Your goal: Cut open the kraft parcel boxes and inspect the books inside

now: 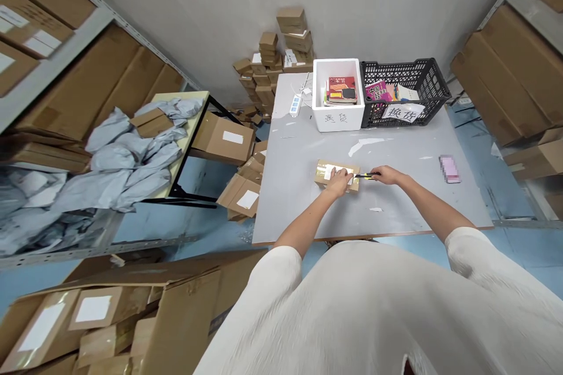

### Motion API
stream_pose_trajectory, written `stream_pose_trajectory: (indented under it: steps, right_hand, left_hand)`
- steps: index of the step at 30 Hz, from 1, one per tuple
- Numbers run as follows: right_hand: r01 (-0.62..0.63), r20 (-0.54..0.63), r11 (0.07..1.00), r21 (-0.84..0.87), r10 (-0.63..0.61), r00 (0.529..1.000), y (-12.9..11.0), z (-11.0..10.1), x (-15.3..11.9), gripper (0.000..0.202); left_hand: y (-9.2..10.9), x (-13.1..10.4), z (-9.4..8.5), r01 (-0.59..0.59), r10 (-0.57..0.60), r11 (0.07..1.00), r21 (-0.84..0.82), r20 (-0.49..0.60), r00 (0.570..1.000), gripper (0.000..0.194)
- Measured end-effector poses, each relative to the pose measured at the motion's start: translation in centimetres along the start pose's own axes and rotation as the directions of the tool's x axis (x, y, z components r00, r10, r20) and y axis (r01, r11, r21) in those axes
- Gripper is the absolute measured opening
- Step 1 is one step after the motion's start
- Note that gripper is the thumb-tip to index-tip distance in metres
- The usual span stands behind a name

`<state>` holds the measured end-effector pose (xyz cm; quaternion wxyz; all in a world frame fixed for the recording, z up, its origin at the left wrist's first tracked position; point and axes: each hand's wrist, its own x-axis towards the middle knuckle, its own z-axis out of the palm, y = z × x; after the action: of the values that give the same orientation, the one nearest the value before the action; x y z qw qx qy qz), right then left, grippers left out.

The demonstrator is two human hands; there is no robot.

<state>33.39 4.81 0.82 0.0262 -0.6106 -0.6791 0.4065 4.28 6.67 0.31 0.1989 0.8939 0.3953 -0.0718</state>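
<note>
On the grey surface (409, 199), our left hand (338, 182) is steadying a box (322, 170), our right hand (387, 175) is holding a cutter (368, 176) at its end; we should be keeping fingers off the tip.

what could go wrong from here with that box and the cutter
The left hand presses on the box right by the tip of the cutter in the right hand, so a slip might cut the fingers. The box sits loose on the table, held by that one hand, so it could turn or slide under a push. The blade may also score the white label beside it.
</note>
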Motion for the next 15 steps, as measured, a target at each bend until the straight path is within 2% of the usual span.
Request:
stream_pose_trajectory:
  steps: [4,8,10,15]
  right_hand:
    - [0.012,0.050,1.000,-0.027,-0.011,0.999,-0.3,-0.3,1.0,0.014]
    - [-0.010,0.000,0.998,-0.054,0.010,1.000,-0.4,-0.2,1.4,0.013]
    - [-0.024,0.012,1.000,-0.004,0.024,1.000,-0.4,0.1,1.2,0.014]
    - [-0.078,0.142,0.985,0.151,0.057,0.988,-0.1,0.6,0.4,0.026]
  left_hand:
    - [-0.1,-0.2,0.1,-0.005,0.005,1.000,-0.001,-0.006,1.000,0.058]
    - [-0.2,-0.3,0.1,-0.020,0.020,1.000,0.006,-0.007,1.000,0.056]
    - [-0.2,-0.3,0.1,-0.023,0.023,1.000,0.013,-0.009,1.000,0.054]
    - [-0.2,-0.3,0.2,-0.023,0.023,1.000,0.016,-0.011,1.000,0.055]
